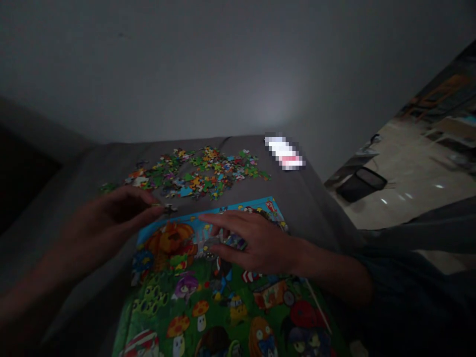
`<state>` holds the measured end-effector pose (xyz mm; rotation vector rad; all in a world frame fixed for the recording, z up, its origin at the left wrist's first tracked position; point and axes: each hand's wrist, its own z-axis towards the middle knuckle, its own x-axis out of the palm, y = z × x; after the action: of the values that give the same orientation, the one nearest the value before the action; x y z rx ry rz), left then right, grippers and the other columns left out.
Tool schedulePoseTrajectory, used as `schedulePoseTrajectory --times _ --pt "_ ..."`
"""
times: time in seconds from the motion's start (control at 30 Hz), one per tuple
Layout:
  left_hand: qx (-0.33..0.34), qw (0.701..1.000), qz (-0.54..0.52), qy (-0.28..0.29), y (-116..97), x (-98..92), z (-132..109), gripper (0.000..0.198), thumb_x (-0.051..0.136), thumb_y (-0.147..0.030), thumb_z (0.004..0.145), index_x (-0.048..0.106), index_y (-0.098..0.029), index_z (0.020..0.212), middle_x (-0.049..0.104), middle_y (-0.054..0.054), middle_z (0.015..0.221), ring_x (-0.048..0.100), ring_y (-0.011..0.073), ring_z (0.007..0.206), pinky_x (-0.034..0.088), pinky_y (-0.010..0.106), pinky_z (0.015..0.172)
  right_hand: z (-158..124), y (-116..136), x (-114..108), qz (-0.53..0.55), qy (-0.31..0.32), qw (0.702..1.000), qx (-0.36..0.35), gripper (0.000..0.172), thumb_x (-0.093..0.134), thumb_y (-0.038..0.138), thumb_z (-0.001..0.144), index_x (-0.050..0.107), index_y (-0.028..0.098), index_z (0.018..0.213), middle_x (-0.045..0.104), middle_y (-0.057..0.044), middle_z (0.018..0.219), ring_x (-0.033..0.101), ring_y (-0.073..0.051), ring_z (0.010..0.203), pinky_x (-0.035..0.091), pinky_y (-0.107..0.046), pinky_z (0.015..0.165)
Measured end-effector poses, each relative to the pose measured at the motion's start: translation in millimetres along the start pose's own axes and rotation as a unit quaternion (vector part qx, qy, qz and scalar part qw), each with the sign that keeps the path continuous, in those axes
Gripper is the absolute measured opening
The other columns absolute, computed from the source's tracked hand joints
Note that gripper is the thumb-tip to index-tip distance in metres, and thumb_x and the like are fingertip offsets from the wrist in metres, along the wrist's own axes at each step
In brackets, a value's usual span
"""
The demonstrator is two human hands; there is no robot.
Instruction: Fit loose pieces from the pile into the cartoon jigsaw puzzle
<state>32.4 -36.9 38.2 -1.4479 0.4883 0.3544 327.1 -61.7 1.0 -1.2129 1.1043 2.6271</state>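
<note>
My left hand (122, 215) pinches a jigsaw piece (170, 208) between thumb and fingertips, just beyond the upper left edge of a colourful cartoon picture sheet (223, 317). The sheet shows mushrooms, a pumpkin and other figures on green, with a blue border at the top. Over its upper part reaches my right hand (253, 240), index finger stretched out and thumb apart, with nothing visible between them. Whether its fingertips touch the sheet I cannot tell. Behind both hands lies a loose spread of jigsaw pieces (208, 173) in mixed colours.
A grey cloth (305, 208) covers the surface under everything, up against a pale wall (186, 74). At the back right lies a bright, pixelated object (284, 152). Off to the right, lower down, are a shiny floor (409, 173) and a dark-framed basket-like object (362, 183).
</note>
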Motion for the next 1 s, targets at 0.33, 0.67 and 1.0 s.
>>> schedulePoseTrajectory --times 0.33,0.67,1.0 --pt "0.013 0.974 -0.146 0.176 -18.5 46.5 -37.3 0.021 0.076 -0.037 0.089 0.071 -0.021 0.078 0.074 0.002 0.078 0.07 0.0148 0.068 0.057 0.021 0.06 1.0 12.2 8.9 0.141 -0.07 0.987 0.009 0.033 0.068 0.026 0.104 0.068 0.024 0.137 0.083 -0.001 0.107 0.078 -0.013 0.088 0.063 -0.027 0.08" --pt "-0.021 0.979 -0.188 0.083 -17.9 57.0 -39.2 0.024 0.086 -0.037 0.08 0.07 -0.019 0.081 0.075 0.003 0.073 0.067 0.014 0.062 0.053 0.02 0.056 1.0 13.0 3.8 0.054 -0.084 0.995 0.0 0.054 0.08 0.04 0.096 0.066 0.018 0.142 0.081 -0.01 0.121 0.078 -0.018 0.099 0.066 -0.034 0.089" --pt "-0.037 0.972 -0.204 0.11 -13.6 53.9 -40.4 0.025 0.092 -0.034 0.075 0.073 -0.018 0.075 0.078 0.003 0.073 0.068 0.012 0.062 0.053 0.017 0.057 -0.8 9.8 4.6 -0.005 -0.101 0.995 -0.025 0.05 0.079 0.031 0.097 0.064 0.017 0.143 0.08 -0.009 0.114 0.077 -0.019 0.099 0.066 -0.037 0.091"
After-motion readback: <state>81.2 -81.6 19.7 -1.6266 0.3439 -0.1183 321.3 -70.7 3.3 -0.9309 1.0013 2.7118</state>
